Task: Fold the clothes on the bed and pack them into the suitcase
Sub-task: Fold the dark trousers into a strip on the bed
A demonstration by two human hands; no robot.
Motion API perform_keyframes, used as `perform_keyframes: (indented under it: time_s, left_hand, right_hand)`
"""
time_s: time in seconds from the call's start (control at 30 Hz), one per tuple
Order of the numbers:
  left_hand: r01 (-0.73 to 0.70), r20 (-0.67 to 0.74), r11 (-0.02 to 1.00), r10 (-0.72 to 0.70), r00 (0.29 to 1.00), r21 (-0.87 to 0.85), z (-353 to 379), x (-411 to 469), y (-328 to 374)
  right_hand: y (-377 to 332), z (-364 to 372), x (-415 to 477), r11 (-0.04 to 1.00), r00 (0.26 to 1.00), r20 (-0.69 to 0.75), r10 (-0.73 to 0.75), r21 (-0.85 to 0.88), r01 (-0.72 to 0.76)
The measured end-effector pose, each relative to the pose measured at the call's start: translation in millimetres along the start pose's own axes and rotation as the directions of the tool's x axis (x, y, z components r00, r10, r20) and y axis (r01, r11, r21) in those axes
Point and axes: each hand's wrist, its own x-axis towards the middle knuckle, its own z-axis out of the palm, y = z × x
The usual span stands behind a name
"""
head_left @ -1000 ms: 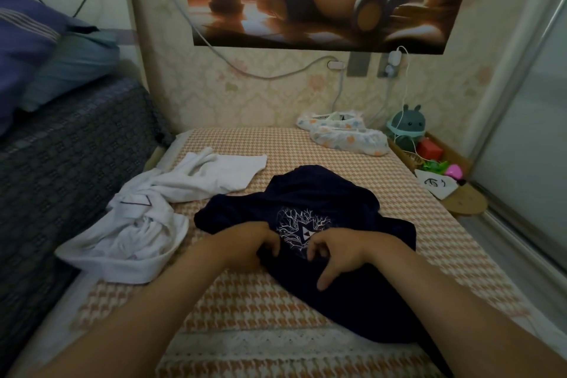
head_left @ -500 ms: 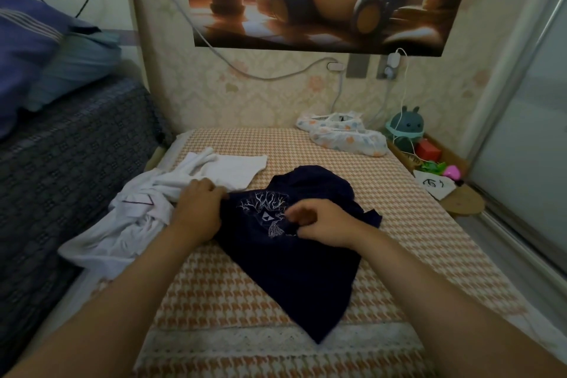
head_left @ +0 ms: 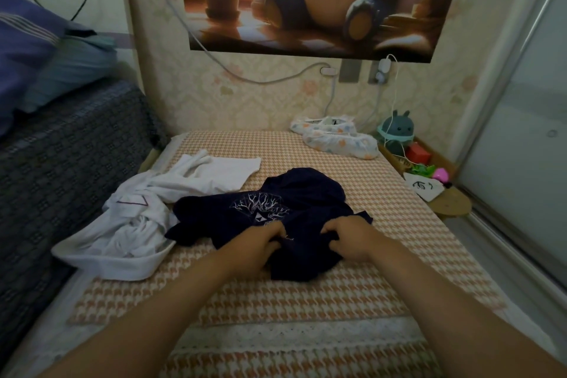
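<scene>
Orange-checked bed carries a crumpled white garment at its left and, touching it, a bunched navy shirt mid-bed, whose near edge the left hand and right hand each grip with curled fingers.

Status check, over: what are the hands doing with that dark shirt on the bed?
Left hand and right hand both grip the navy shirt. Shirt bunched, not yet folded. White clothes lie against its left side. No suitcase in view.
</scene>
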Motion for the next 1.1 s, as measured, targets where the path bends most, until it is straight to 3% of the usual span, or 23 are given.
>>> perform_keyframes:
  time_s: [0.03, 0.13, 0.2, 0.27, 0.33, 0.37, 0.47, 0.5, 0.57, 0.63, 0.8, 0.9, 0.97, 1.03, 1.1]
  left_hand:
    - [0.014, -0.016, 1.0, -0.015, 1.0, -0.016, -11, -3, -1]
    - [0.046, 0.067, 0.97, -0.064, 0.996, 0.241, -57, -11, -5]
    - [0.195, 0.145, 0.906, -0.265, 0.953, 0.377, -82, -17, -9]
    - [0.356, 0.174, 0.775, -0.506, 0.845, 0.522, -95, -25, -21]
    - [0.383, 0.178, 0.66, -0.619, 0.765, 0.646, -97, -31, -27]
    - [0.36, 0.173, 0.665, -0.595, 0.785, 0.654, -96, -33, -23]
    - [0.193, 0.219, 0.863, -0.325, 0.92, 0.468, -78, -32, 1]
    - [0.144, 0.299, 0.907, -0.275, 0.914, 0.395, -71, -31, 10]
    - [0.098, 0.471, 0.902, -0.31, 0.825, 0.421, -50, -32, 16]
    - [0.023, 0.501, 0.877, -0.295, 0.813, 0.479, -31, -31, 12]
    - [-0.08, 0.394, 0.946, -0.053, 0.917, 0.315, -17, -22, -1]
    - [0.039, 0.229, 0.991, -0.069, 0.971, 0.132, -28, -22, 8]
    - [0.113, 0.167, 0.993, -0.107, 0.98, -0.025, -36, -21, 23]
    - [0.177, 0.362, 0.971, -0.109, 0.926, -0.162, -35, -21, 44]
    - [0.34, 0.708, 0.899, -0.05, 0.705, -0.275, -29, -23, 64]
  right_hand:
    - [-2, -2, 2, 1.0, 0.999, -0.05, 0.009, 0.028, -0.008]
    - [-27, -9, 5, 0.972, 0.994, -0.106, -0.019, 0.231, 0.043]
    - [-56, -13, 2, 0.891, 0.994, 0.047, -0.099, 0.448, 0.067]
    - [-77, -14, 0, 0.782, 0.939, 0.289, -0.188, 0.622, -0.035]
    - [-82, -10, 2, 0.703, 0.922, 0.323, -0.215, 0.706, -0.083]
    - [-79, -9, 4, 0.723, 0.952, 0.261, -0.163, 0.687, -0.064]
    - [-53, -6, 12, 0.949, 0.996, 0.085, -0.041, 0.315, 0.012]
    - [-44, -3, 13, 0.982, 0.993, 0.105, -0.058, 0.187, 0.037]
    - [-33, 4, 11, 0.995, 0.974, 0.204, -0.096, -0.001, 0.099]
    - [-33, 10, 8, 0.977, 0.963, 0.24, -0.126, -0.136, 0.162]
    - [-31, 21, 7, 0.953, 0.962, -0.003, -0.273, -0.136, 0.27]
    - [-28, 17, 2, 0.981, 0.979, -0.056, -0.196, -0.005, 0.196]
    - [-24, 0, 1, 0.992, 0.992, -0.033, -0.125, -0.009, 0.125]
    - [-20, -16, -1, 1.0, 0.986, 0.165, 0.0, 0.021, -0.004]
    - [-25, -26, -6, 0.982, 0.89, 0.44, 0.117, 0.084, -0.17]
